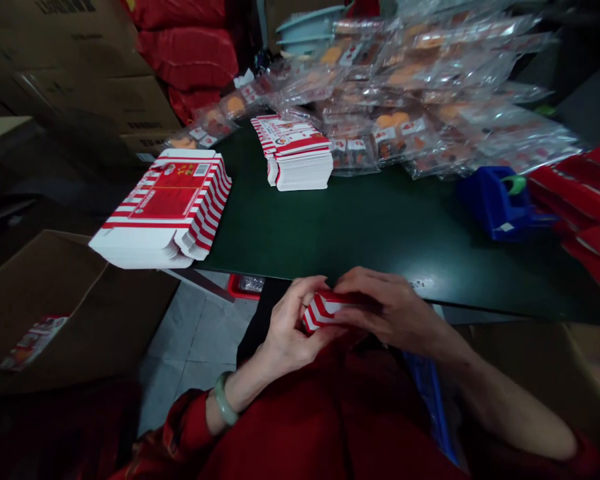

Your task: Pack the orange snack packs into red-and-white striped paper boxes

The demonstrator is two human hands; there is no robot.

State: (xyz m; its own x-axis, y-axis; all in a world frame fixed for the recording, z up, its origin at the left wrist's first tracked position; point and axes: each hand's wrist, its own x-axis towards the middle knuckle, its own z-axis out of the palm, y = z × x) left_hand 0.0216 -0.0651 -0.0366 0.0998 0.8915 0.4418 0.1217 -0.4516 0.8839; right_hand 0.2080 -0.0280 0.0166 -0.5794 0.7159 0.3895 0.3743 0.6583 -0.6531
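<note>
Both my hands hold a small red-and-white striped carton (pixel 321 311) close to my body, just below the near edge of the dark green table (pixel 380 227). My left hand (pixel 290 327) wraps its fingers round the carton's left end; a pale green bangle sits on that wrist. My right hand (pixel 395 310) covers the carton's right side from above, fingers curled over it. Most of the carton is hidden under the fingers.
A stack of flat striped cartons (pixel 167 207) overhangs the table's left corner; a second stack (pixel 296 153) lies farther back. Clear packets of goods (pixel 420 87) pile at the back right. A blue tape dispenser (pixel 500 200) and red packs (pixel 587 200) sit right. An open cardboard box (pixel 55 313) stands left.
</note>
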